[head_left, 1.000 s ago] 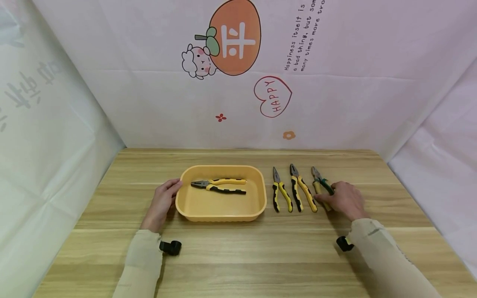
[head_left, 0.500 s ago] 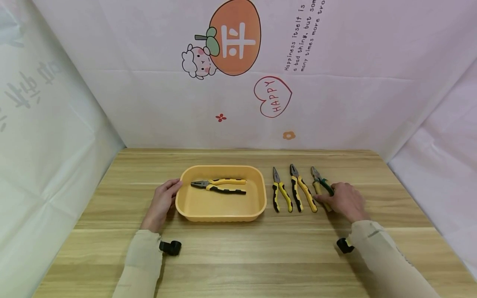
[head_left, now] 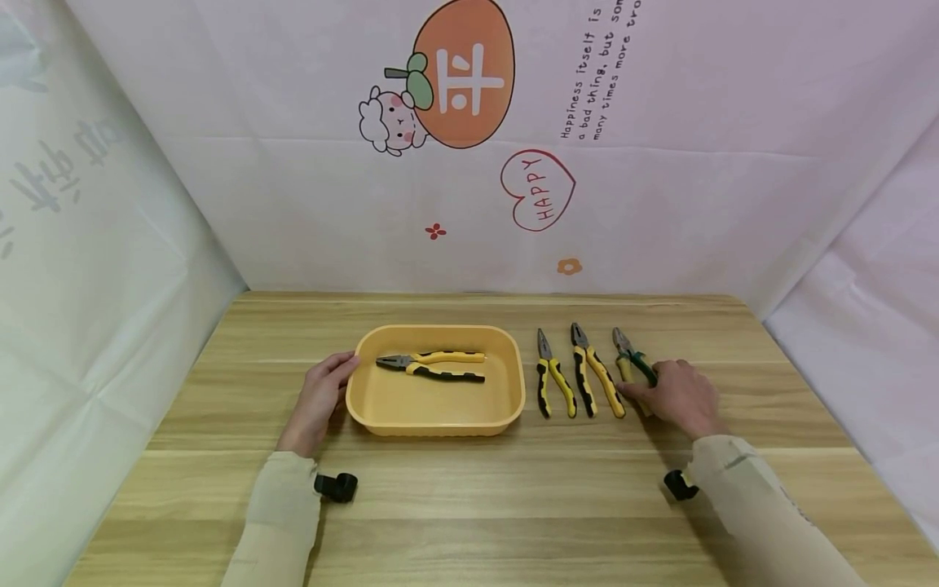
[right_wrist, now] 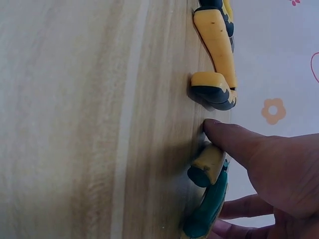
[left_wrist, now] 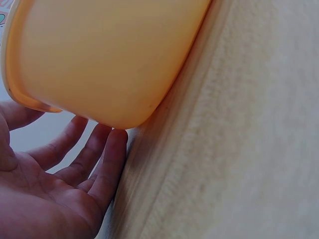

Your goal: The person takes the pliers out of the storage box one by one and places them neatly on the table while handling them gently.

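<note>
My left hand (head_left: 323, 395) is at the left end of a yellow plastic tray (head_left: 433, 420); in the left wrist view its fingers (left_wrist: 117, 144) touch the tray's outer wall and rim. Inside the tray lies a pair of combination pliers (head_left: 433, 367) with yellow and black handles. My right hand (head_left: 682, 398) holds the handles of green-and-cream pliers (head_left: 623, 342), head pointing away. In the right wrist view the thumb (right_wrist: 232, 134) lies along the cream handle (right_wrist: 209, 162), the fingers beyond the green one (right_wrist: 209, 204). The pliers lie at table level.
Left of the right hand, long-nose pliers (head_left: 552, 375) and another yellow-and-black pair of pliers (head_left: 592, 371) lie side by side, right of the tray. The wooden table (head_left: 469, 505) meets a printed white cloth (head_left: 330, 220) at its back edge. Each wrist carries a small black camera.
</note>
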